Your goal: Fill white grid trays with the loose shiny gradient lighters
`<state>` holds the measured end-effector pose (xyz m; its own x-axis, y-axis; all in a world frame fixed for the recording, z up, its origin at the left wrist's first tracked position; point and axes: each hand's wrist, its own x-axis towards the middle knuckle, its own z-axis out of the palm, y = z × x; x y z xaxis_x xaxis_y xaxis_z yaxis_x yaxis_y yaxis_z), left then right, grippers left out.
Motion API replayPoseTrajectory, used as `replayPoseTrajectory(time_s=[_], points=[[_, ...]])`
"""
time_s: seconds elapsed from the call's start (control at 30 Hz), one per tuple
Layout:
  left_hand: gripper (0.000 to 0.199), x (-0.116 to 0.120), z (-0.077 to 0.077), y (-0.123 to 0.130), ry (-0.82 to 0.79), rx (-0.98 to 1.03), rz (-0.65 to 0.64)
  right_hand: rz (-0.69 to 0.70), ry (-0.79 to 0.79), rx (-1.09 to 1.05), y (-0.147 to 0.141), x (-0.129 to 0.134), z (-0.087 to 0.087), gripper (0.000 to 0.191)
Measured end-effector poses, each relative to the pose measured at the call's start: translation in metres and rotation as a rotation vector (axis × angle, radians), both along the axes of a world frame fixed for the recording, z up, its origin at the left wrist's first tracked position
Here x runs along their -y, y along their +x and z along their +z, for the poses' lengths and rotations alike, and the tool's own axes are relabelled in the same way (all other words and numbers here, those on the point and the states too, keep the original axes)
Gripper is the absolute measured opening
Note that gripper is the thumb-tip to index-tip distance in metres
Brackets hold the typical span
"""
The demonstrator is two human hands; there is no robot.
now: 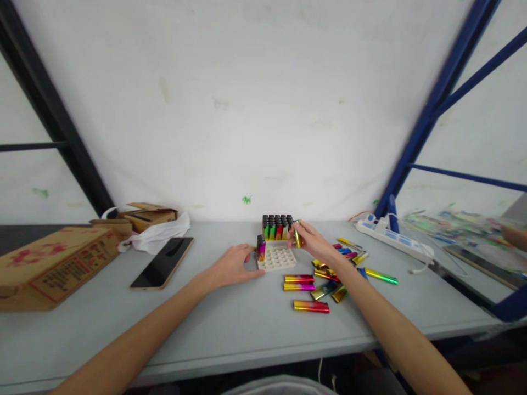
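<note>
My right hand (310, 240) pinches a gold-green lighter (297, 235), held upright above the right back corner of a white tray (280, 258) with rows of holes. Along the tray's left side stand a few lighters (261, 249) with black tops and purple-gold bodies. My left hand (236, 266) lies at the tray's left edge, thumb and fingers apart, steadying nothing I can see gripped. Just behind the tray is a block of several upright lighters (277, 226) in rows. Right of the tray, many shiny lighters (329, 277) lie loose in a pile, in gold, red, purple, blue and green.
A black-screened phone (163, 263) lies at left, near a white plastic bag (162, 233) and cardboard boxes (57, 263). A white power strip (393, 238) with a cable sits at right beside the blue frame (420, 126). The wall (263, 126) closes the table's back.
</note>
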<state>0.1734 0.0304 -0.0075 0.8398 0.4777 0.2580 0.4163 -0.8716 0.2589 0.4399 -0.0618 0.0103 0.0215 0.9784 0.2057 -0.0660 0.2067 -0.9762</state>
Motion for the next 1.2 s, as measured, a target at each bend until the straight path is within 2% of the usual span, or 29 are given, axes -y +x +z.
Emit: replayPoseTrajectory(time_s=[0.07,0.13,0.33,0.47,0.57,0.77,0.93,1.03,1.1,1.2], points=[[0.047,0.0,0.0,0.0,-0.004,0.005,0.003,0.009,-0.031,-0.008,-0.009,0.0,0.0,0.045],[0.047,0.0,-0.001,0.0,-0.002,0.0,0.01,-0.041,-0.058,0.057,-0.015,0.0,0.0,0.046],[0.05,-0.001,-0.002,-0.001,0.001,-0.005,0.012,-0.362,0.11,0.568,-0.028,-0.004,-0.005,0.053],[0.049,0.0,0.0,0.0,0.001,-0.017,0.015,-0.483,0.069,0.697,-0.034,-0.008,-0.009,0.046],[0.048,0.0,0.0,0.0,0.008,-0.018,0.017,-0.468,0.054,0.72,-0.035,-0.009,-0.011,0.038],[0.05,-0.001,-0.002,-0.001,0.006,-0.022,0.016,-0.445,0.088,0.748,-0.032,-0.007,-0.011,0.047],[0.049,0.001,0.001,0.0,0.005,-0.031,0.026,-0.455,0.076,0.781,-0.034,-0.008,-0.013,0.037],[0.049,0.003,0.004,0.0,-0.001,-0.034,0.029,-0.438,0.139,0.797,-0.038,-0.005,-0.009,0.039],[0.049,0.003,0.004,-0.001,-0.004,-0.031,0.026,-0.409,0.171,0.79,-0.041,0.0,-0.005,0.042],[0.05,0.003,0.003,-0.001,-0.006,-0.018,0.021,-0.286,0.153,0.723,-0.045,0.006,0.002,0.044]])
